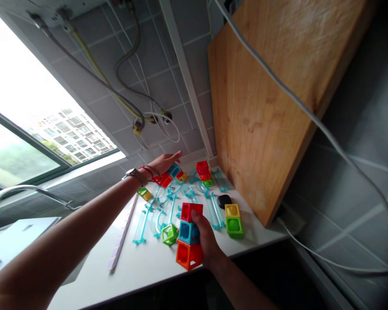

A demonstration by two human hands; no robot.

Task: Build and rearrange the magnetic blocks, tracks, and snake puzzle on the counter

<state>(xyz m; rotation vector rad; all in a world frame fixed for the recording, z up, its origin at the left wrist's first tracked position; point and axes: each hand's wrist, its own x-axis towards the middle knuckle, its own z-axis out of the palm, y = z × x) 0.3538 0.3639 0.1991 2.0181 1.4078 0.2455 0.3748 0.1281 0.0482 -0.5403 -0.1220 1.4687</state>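
Observation:
My right hand (208, 239) is closed round a stack of three marble-run cubes (189, 233), red on top, blue in the middle, orange at the bottom. It holds the stack near the counter's front edge. My left hand (166, 162) reaches to the back of the counter, fingers stretched out over a blue cube (174, 170) and a red cube (164, 180). Whether it touches them I cannot tell. A green cube (170, 234) lies left of the held stack. Clear teal track pieces (215, 211) are spread between the hands.
On the right stand a yellow-and-green cube pair (234, 221) and a black rounded object (224, 200). A red cube (203, 170) sits on a green one at the back. A wooden board (255, 107) leans at right; a cable (278, 82) hangs before it. A pale strip (124, 234) lies left.

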